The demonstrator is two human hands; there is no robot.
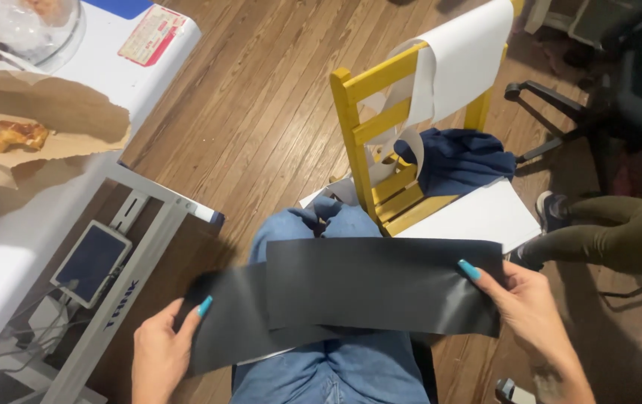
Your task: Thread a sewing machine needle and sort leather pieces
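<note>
Black sheet (pixel 381 284): matte, thin, folded over itself in two overlapping layers | left hand (pixel 160 352) fingers pinch lower left edge | right hand (pixel 527 303) fingers grip right edge | held above jeans-clad lap (pixel 336 366) | yellow chair (pixel 388 142) beyond

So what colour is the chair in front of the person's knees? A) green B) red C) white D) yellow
D: the wooden chair just past the knees is painted yellow, with white paper draped over its back, while the left hand and right hand hold black sheets.
</note>
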